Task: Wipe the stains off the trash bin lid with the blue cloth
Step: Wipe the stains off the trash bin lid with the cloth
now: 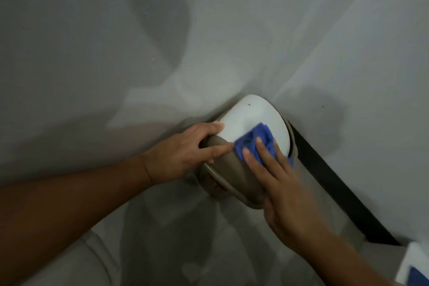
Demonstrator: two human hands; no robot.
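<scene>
Mid-wipe, right hand (274, 169) flat, pressing blue cloth (255, 142) on trash bin lid (253, 114), left hand (185, 148) gripping its rim; a dark speck up top looks unwiped.

Support surface: pale grey floor (176, 239), smooth, shadowed in front of the bin. Trash bin (222, 183) stands directly on it, pushed into the corner where two pale walls (92, 53) meet. Dark skirting strip (336, 193) runs along the floor's right edge at the wall base. White-and-blue object (415, 267), cut off at lower right; contact with floor not discernible.
</scene>
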